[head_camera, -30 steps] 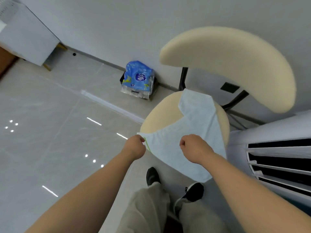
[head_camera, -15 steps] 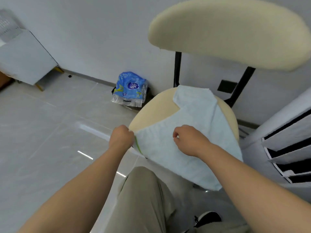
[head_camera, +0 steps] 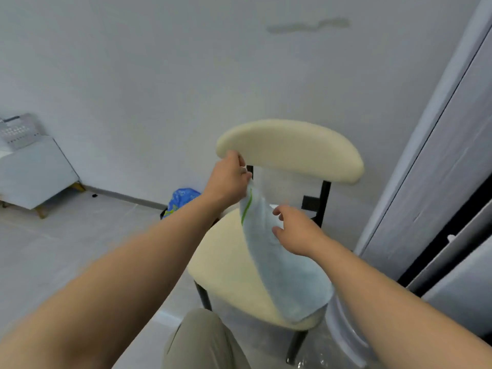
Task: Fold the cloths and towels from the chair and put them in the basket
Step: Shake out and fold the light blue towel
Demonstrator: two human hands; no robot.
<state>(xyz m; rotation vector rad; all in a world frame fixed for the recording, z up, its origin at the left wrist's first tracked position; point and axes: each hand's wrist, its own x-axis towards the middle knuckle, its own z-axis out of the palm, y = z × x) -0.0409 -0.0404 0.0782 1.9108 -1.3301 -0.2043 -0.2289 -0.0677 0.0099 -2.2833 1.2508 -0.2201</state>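
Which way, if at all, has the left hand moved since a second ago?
Yes: left hand went up and back, from the seat's front edge to the backrest, lifting the towel.

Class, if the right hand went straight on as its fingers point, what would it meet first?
The right hand would likely meet the pale blue cloth held by the left hand; depth unclear.

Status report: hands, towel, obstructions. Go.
Left hand grips light blue towel corner, up by chair backrest. Right hand open, at towel's side. Towel unfolded, lower end on seat. Nothing blocking in view.
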